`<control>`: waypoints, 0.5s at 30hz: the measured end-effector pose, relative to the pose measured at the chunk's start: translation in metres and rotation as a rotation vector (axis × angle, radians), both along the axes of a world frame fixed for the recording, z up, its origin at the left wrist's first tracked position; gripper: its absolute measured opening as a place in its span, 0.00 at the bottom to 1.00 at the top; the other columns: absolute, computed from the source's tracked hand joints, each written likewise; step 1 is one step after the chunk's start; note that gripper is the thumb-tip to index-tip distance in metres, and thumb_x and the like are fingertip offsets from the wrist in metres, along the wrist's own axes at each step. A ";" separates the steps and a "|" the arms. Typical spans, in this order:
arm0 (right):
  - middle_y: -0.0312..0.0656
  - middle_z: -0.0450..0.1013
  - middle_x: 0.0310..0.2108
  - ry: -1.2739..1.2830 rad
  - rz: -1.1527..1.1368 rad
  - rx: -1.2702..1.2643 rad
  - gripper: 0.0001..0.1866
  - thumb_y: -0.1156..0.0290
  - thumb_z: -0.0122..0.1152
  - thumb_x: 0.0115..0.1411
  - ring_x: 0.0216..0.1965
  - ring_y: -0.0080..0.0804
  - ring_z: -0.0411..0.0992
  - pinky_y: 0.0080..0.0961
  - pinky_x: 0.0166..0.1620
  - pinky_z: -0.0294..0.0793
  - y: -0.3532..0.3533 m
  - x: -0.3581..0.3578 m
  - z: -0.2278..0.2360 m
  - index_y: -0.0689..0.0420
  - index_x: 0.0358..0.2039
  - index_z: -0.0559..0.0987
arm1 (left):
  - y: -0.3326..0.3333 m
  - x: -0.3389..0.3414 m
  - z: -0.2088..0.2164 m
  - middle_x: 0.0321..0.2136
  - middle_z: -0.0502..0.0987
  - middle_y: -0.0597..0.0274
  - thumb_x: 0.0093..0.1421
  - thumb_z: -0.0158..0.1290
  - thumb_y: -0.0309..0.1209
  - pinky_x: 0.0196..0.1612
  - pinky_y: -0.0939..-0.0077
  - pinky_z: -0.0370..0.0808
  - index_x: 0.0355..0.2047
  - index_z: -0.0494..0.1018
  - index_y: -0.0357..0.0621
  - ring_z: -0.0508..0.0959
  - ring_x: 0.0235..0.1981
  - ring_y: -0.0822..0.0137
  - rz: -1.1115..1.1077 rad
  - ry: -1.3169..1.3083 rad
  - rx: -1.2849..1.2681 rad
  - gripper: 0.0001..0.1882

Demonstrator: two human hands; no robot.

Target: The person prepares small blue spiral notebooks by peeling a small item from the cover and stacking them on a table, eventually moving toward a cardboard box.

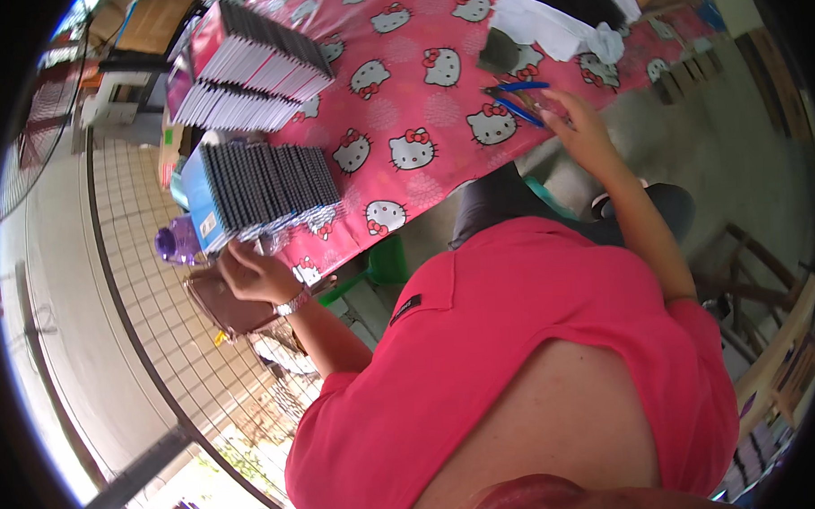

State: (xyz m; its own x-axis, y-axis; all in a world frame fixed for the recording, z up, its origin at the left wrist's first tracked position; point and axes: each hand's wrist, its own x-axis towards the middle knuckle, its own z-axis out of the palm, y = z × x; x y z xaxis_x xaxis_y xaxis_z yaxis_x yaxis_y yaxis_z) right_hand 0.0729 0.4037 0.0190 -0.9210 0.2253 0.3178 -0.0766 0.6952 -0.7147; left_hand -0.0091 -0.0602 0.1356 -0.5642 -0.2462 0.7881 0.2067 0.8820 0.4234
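My left hand (254, 273), with a metal watch at the wrist, is at the near left corner of a stack of blue-covered notebooks (270, 187) with black bound spines. Its fingers are curled in, and what lies between them, if anything, is hidden. On the right, my right hand (583, 133) has its fingers at the handle ends of blue-handled cutting pliers (516, 103). The pliers are spread apart, their jaws pointing left over the pink tablecloth (438, 110).
Behind the blue stack stand more bound notebooks (253, 67) with white page edges. A purple bottle (179, 242) and a brown bag (225, 301) are left of my hand. White crumpled cloth or paper (552, 30) lies far right. A wire mesh (147, 264) runs along the left.
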 end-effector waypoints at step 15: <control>0.44 0.68 0.50 -0.364 0.100 0.455 0.33 0.53 0.65 0.45 0.52 0.45 0.66 0.43 0.48 0.69 -0.007 -0.059 -0.036 0.50 0.52 0.72 | 0.234 0.010 0.021 0.45 0.69 0.45 0.65 0.48 0.33 0.51 0.53 0.65 0.39 0.70 0.36 0.69 0.47 0.51 -0.797 0.103 -0.193 0.11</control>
